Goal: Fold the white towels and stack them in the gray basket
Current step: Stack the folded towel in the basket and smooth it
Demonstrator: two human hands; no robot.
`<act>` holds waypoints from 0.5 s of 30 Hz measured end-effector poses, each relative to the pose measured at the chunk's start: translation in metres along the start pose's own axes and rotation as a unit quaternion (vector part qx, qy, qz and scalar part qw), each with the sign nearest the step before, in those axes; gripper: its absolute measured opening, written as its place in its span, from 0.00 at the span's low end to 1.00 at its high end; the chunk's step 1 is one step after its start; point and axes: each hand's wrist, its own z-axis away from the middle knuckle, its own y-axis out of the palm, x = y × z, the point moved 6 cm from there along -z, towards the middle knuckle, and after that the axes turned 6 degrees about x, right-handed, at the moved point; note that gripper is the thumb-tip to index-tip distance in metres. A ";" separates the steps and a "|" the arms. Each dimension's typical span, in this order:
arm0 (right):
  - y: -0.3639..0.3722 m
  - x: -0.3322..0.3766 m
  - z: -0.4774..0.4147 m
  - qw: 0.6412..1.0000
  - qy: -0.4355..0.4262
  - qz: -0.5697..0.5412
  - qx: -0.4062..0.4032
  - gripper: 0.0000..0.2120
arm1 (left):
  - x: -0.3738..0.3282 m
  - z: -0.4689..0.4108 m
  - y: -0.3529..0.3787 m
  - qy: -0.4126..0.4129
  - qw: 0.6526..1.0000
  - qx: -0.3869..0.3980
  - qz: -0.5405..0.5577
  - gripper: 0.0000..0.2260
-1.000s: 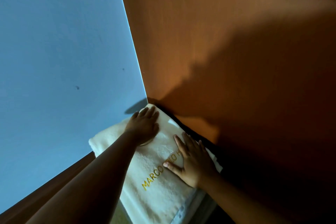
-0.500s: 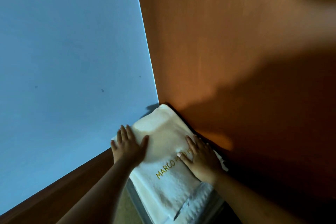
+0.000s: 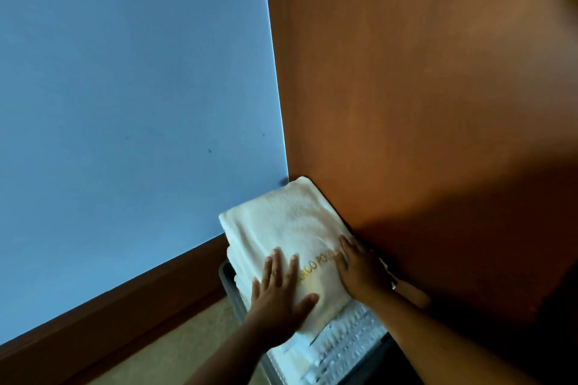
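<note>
White terry: the top towel (image 3: 291, 222) lies folded on the stack in the gray basket (image 3: 225, 275), covering it from the left rim to the far corner, gold lettering (image 3: 312, 266) facing up. L hand (image 3: 280, 294) is flat, fingers straight & spread, pressing the towel near the basket's left rim. R hand (image 3: 359, 272) is flat too, pressing by the right edge. Neither grips anything. Step, I'd say: smoothing/seating a placed towel, i.e. end of one stacking round. Next move prob. needs both hands lifted straight off w/o dragging the fold, then another towel fetched, if any remain; none visible outside the basket.
</note>
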 end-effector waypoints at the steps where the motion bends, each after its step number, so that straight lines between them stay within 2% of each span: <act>1: -0.001 -0.001 0.004 1.000 0.002 0.014 0.008 0.30 | 0.003 0.006 -0.003 0.025 0.999 0.027 -0.008 0.42; 3: -0.010 0.000 0.008 0.999 0.000 0.044 0.027 0.29 | 0.010 0.019 -0.024 0.072 0.995 0.063 -0.025 0.45; 5: -0.028 0.008 0.012 0.996 0.005 0.069 0.056 0.27 | 0.021 0.035 -0.051 0.082 0.992 0.091 -0.039 0.46; 9: -0.065 0.057 0.030 0.990 -0.008 0.128 0.064 0.24 | 0.063 0.069 -0.095 0.030 0.996 0.075 -0.023 0.34; 12: -0.070 0.111 0.051 0.992 -0.060 0.108 0.035 0.20 | 0.097 0.107 -0.106 0.010 0.998 0.045 0.030 0.27; 15: -0.054 0.175 0.085 0.990 -0.109 0.087 0.026 0.21 | 0.137 0.169 -0.109 -0.009 0.998 0.029 0.057 0.25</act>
